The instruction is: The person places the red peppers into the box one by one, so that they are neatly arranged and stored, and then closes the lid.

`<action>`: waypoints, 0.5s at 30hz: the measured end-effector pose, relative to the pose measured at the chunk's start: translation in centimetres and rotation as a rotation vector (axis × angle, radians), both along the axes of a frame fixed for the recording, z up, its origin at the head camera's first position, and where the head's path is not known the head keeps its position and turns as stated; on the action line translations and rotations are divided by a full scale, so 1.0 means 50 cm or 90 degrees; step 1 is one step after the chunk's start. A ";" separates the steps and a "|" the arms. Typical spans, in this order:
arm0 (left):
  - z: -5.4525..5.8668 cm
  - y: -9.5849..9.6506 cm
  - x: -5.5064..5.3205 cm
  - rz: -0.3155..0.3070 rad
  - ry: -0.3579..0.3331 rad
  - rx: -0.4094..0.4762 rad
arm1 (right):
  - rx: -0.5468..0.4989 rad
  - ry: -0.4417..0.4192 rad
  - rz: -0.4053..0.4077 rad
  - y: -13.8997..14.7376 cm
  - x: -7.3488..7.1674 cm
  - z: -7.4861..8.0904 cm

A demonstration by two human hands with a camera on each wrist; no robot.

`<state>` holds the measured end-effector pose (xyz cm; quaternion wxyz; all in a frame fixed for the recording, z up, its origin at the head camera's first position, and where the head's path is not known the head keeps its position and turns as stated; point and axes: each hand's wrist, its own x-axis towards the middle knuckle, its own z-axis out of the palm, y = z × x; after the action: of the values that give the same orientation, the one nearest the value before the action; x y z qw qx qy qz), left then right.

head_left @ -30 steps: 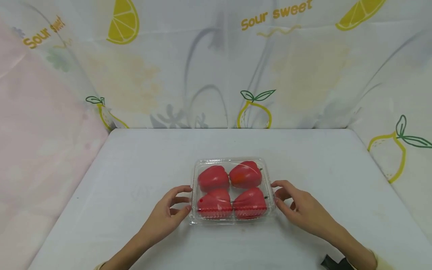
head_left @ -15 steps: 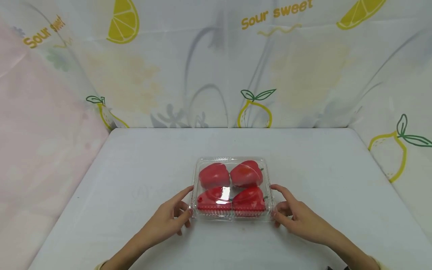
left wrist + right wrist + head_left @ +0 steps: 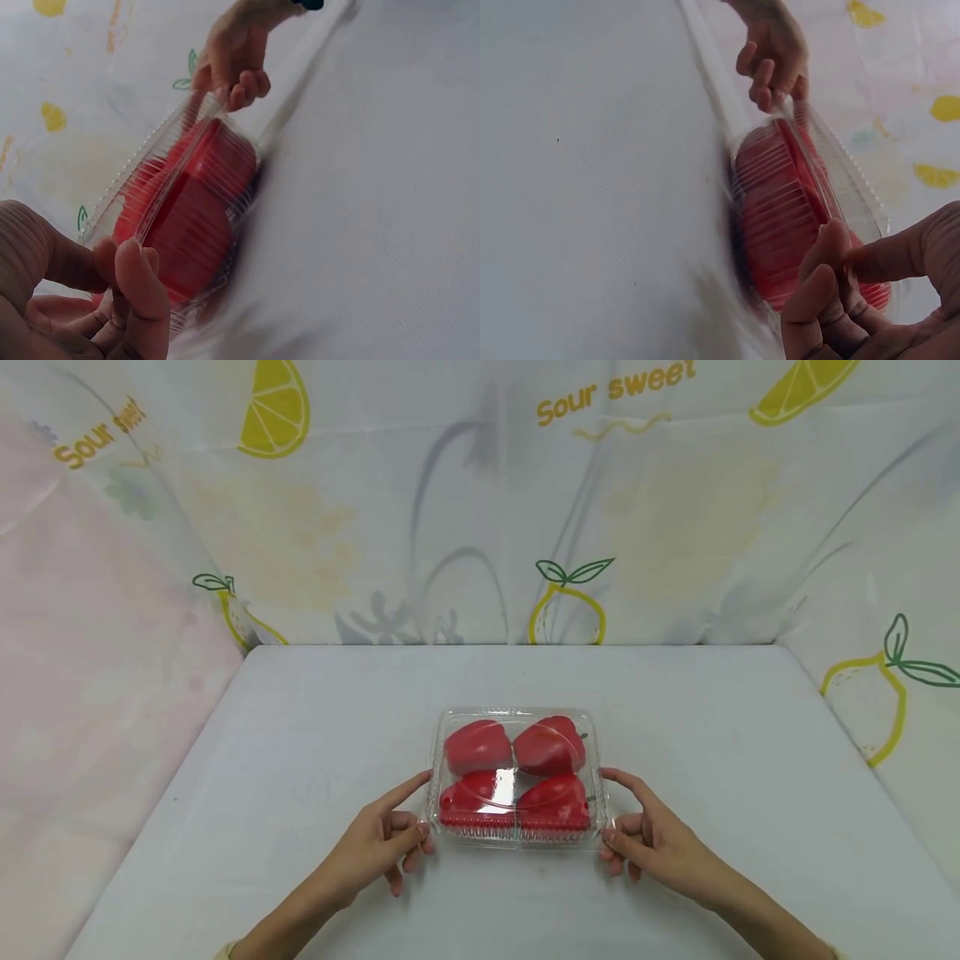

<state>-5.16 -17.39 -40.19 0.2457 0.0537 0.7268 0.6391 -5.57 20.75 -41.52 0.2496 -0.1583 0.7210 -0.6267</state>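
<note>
A clear plastic clamshell box (image 3: 442, 717) stands near the middle of the white table in the head view, its lid down. Inside lie several red bell peppers (image 3: 477, 747), some with a green stem showing. At the box's near left corner my left hand (image 3: 375, 843) pinches the rim between thumb and curled fingers, the index finger stretched along the side. My right hand (image 3: 660, 843) holds the near right corner in the same way. Both wrist views show the pinched rim (image 3: 169, 191) up close, with a ribbed wall below. Whether the base touches the table is unclear.
The white table (image 3: 315, 735) reaches back to a cloth backdrop (image 3: 660, 527) printed with lemons and lettering. Similar cloth walls rise along the left and right sides.
Both hands have gone from touching the box's sides to pinching its near corners, with lower fingers tucked beneath the rim. The box's near edge shifted slightly farther away. A black object has left view at lower right.
</note>
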 end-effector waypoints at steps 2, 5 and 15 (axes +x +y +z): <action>0.000 0.000 0.001 0.005 -0.001 0.007 | -0.009 0.012 -0.002 -0.001 -0.001 0.001; 0.001 0.001 0.003 0.010 0.000 0.003 | 0.002 0.012 -0.005 -0.001 -0.001 0.003; 0.009 0.006 0.012 -0.044 0.113 -0.161 | 0.140 0.091 0.003 0.007 -0.001 0.016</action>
<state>-4.57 -17.08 -39.75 0.2073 0.1036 0.8180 0.5265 -5.61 21.08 -40.72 0.2152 -0.1759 0.8008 -0.5305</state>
